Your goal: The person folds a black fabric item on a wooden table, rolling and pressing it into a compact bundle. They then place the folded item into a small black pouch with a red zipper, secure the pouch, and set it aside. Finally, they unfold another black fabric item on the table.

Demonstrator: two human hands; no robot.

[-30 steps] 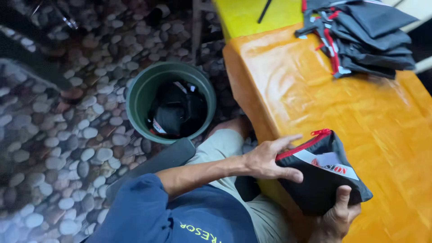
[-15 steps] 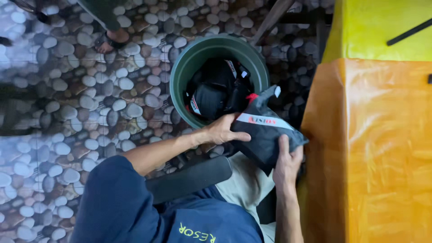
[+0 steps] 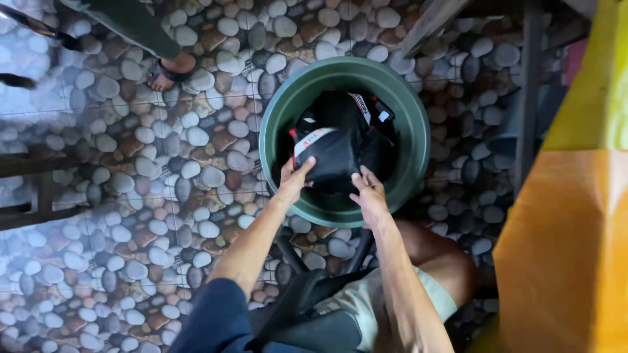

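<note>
Both hands, the left hand (image 3: 296, 178) at seven o'clock and the right hand (image 3: 368, 193) at five, pinch the black bag (image 3: 337, 153) inside the green bucket (image 3: 412, 140), apparently setting it down; releasing comes next.

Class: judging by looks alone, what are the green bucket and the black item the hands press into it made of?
Green bucket: probably plastic, with a smooth, slightly glossy moulded rim. Black pouch: seemingly soft fabric, matte and creased, folding under the left hand and right hand.
</note>
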